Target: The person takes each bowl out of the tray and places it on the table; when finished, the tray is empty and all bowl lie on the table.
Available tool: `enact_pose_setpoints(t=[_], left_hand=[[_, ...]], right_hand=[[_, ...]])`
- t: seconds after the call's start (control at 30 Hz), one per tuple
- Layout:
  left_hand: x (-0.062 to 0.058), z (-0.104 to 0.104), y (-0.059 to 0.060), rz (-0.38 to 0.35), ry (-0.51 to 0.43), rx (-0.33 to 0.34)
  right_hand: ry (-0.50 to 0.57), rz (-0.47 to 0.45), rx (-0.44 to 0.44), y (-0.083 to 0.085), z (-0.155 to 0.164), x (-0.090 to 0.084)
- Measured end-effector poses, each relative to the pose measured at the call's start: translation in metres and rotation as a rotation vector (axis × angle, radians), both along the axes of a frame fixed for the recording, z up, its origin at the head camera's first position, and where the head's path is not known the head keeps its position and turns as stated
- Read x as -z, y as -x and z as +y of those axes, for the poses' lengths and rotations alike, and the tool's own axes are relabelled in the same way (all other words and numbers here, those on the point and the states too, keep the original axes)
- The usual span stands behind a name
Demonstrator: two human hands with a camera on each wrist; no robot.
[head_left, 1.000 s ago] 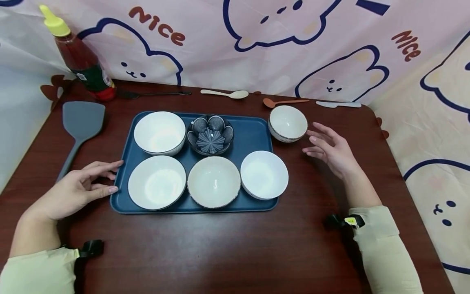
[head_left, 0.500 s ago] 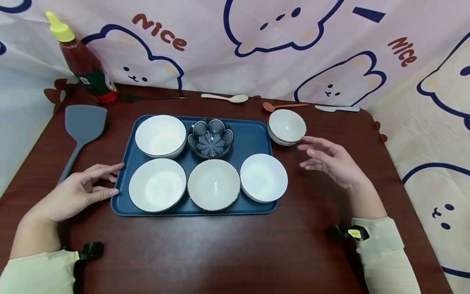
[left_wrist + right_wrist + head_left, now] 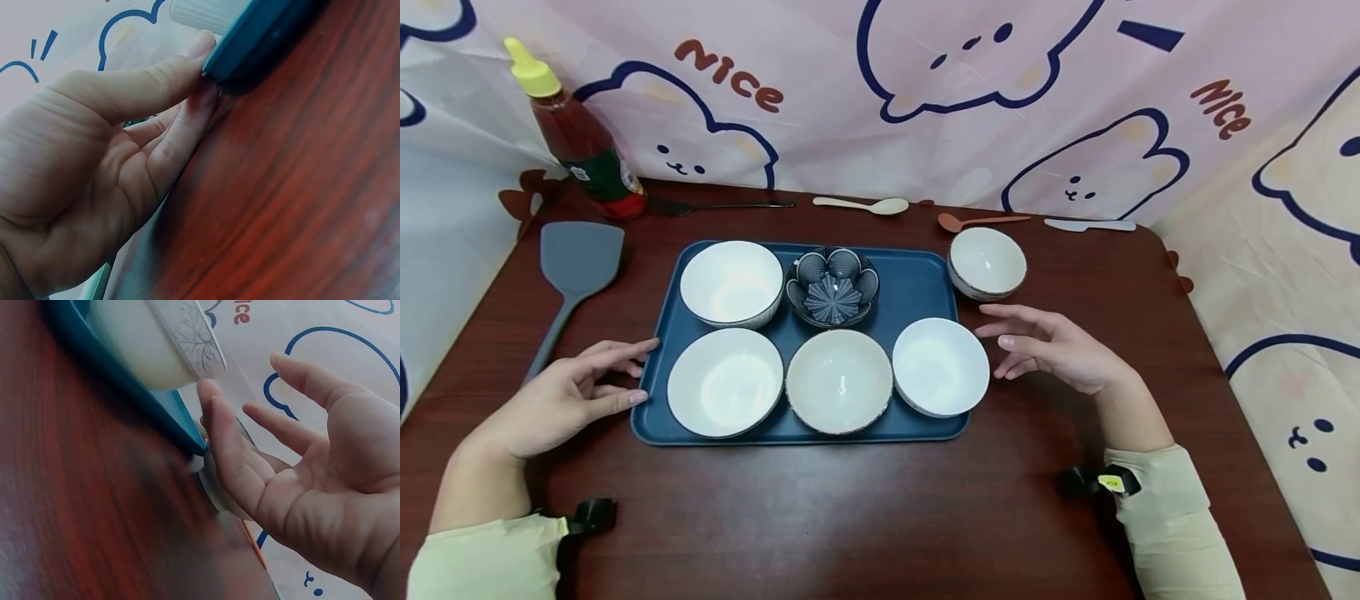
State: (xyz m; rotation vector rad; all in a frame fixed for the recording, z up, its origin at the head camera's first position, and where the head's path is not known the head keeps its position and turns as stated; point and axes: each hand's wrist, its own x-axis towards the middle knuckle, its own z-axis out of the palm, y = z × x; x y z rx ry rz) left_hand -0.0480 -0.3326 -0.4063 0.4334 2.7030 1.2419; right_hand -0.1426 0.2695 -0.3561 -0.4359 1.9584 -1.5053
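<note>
Thumb and fingers of my left hand [image 3: 576, 392] pinch the left edge of a blue rectangular tray [image 3: 917, 275]; the left wrist view shows the thumb at the rim and fingertips below it. Fingers spread and loosely bent, my right hand [image 3: 1052, 350] is beside a white bowl [image 3: 942, 367] that overhangs the tray's right end. In the right wrist view this bowl [image 3: 199, 347] carries a branch pattern outside, with fingertips close below its rim. Also on the tray are a cream bowl [image 3: 839, 382], two larger white bowls [image 3: 732, 283] and a dark flower-shaped bowl [image 3: 832, 287].
A small cream bowl [image 3: 987, 262] stands off the tray's right back corner. Along the back lie a dark utensil [image 3: 722, 205], a pale spoon [image 3: 880, 206], an orange-brown spoon [image 3: 970, 222] and a white knife [image 3: 1090, 225]. A grey spatula [image 3: 580, 258] and sauce bottle [image 3: 587, 154] are left.
My right hand has moved left and toward me, away from the small cream bowl to the white bowl at the tray's right end. My left hand stays at the tray's edge.
</note>
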Motion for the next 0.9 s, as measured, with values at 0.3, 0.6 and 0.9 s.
enact_pose_setpoints(t=[0.3, 0.6, 0.9], left_hand=[[0.003, 0.001, 0.002, -0.005, 0.014, 0.006], [0.002, -0.002, 0.001, 0.016, 0.008, 0.003], [0.001, 0.000, 0.002, -0.001, 0.014, 0.001]], right_hand=[[0.034, -0.051, -0.061, -0.003, -0.012, 0.011], [0.014, -0.053, -0.065, -0.004, -0.030, 0.009], [0.062, -0.037, -0.035, -0.007, -0.030, 0.009]])
